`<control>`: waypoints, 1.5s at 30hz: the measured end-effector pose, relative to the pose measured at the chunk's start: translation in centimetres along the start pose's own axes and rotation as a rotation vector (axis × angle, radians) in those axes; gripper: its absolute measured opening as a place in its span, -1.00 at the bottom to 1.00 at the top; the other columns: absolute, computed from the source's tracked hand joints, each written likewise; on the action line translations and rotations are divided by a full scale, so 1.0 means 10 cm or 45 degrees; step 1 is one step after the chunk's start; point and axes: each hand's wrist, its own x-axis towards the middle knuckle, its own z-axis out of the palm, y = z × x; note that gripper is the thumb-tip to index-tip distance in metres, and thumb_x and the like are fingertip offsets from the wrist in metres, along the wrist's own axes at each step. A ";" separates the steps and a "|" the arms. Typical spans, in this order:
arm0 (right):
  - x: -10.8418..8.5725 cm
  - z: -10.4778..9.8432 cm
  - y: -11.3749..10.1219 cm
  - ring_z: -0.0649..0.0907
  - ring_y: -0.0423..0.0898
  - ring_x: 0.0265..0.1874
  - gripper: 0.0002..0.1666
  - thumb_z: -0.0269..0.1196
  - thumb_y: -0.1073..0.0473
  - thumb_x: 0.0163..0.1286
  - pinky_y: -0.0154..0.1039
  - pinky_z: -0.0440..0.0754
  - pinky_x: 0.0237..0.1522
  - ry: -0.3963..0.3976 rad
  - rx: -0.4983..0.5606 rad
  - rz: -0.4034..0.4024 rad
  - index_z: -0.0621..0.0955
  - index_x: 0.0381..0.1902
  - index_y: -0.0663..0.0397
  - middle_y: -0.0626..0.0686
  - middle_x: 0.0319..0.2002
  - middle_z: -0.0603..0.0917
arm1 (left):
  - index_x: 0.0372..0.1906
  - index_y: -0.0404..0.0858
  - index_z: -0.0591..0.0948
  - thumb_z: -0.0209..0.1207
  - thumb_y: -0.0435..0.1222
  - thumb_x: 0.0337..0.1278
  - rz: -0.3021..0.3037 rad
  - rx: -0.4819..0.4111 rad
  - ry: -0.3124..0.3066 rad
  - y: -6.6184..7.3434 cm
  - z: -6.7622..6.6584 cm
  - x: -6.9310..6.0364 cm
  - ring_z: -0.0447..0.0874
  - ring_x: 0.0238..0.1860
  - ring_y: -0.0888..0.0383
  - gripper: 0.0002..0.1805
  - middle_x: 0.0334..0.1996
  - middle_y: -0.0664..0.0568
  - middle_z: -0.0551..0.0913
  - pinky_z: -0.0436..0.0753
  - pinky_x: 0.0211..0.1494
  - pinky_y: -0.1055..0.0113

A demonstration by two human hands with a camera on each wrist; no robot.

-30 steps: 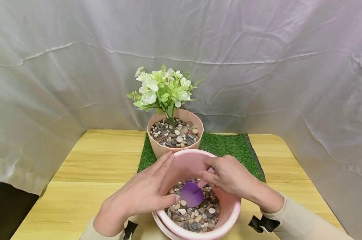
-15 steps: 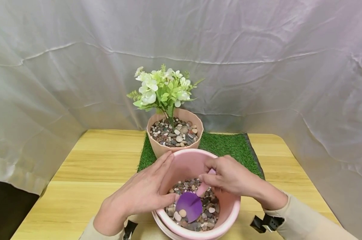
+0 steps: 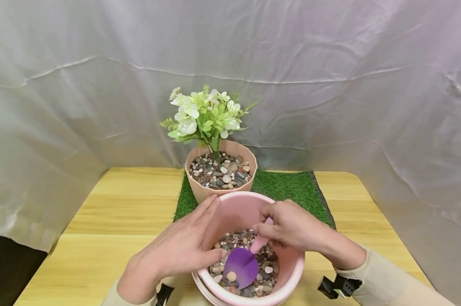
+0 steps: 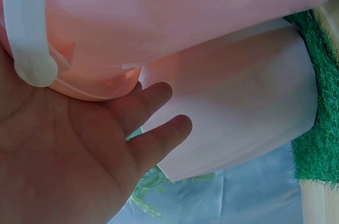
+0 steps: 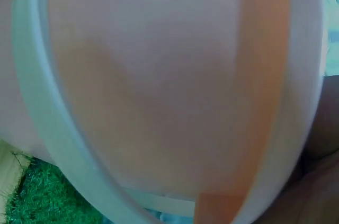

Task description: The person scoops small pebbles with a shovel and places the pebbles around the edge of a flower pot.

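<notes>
In the head view, a pink bucket holds mixed pebbles. My left hand rests on the bucket's left rim, fingers extended along it and thumb reaching over the opening. From the left wrist, the palm of this left hand lies against the rim, beside the white bucket handle. My right hand grips the pink handle of a small purple shovel inside the bucket. The shovel's blade is among the pebbles, with a pale pebble on or against it. In the right wrist view, the bucket wall hides most of that hand.
Behind the bucket stands a peach flowerpot filled with pebbles and holding white flowers. A green turf mat lies under it on the wooden table. Grey cloth hangs around the back and sides.
The right hand has pushed the shovel blade through the pebbles toward the near left side of the bucket. The left hand has stayed on the rim. The view has shifted slightly.
</notes>
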 end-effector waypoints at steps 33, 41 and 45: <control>-0.04 -0.17 0.17 0.61 -0.19 -0.78 -0.70 0.28 0.15 0.52 -0.18 0.70 -0.72 0.064 0.548 0.228 0.67 -0.34 0.31 0.14 -0.63 0.71 | 0.74 -0.15 -0.09 0.11 0.40 0.28 0.009 -0.007 0.020 0.00 -0.01 0.00 0.08 0.67 -0.11 0.19 0.75 0.02 -0.20 0.31 0.64 -0.12; -0.05 -0.18 0.20 0.59 -0.22 -0.80 -0.68 0.29 0.15 0.49 -0.24 0.66 -0.75 0.135 0.643 0.269 0.64 -0.38 0.33 0.13 -0.63 0.70 | 0.75 -0.06 -0.13 0.15 0.51 0.14 0.006 -0.069 0.027 0.00 -0.01 -0.01 0.18 0.64 -0.13 0.30 0.76 0.08 -0.18 0.42 0.56 -0.15; -0.05 -0.17 0.20 0.60 -0.21 -0.78 -0.65 0.30 0.13 0.51 -0.24 0.68 -0.72 0.150 0.683 0.271 0.63 -0.37 0.34 0.12 -0.61 0.71 | 0.75 -0.06 -0.13 0.16 0.53 0.10 0.006 -0.070 0.032 0.00 -0.01 -0.01 0.20 0.63 -0.14 0.33 0.76 0.09 -0.18 0.43 0.55 -0.17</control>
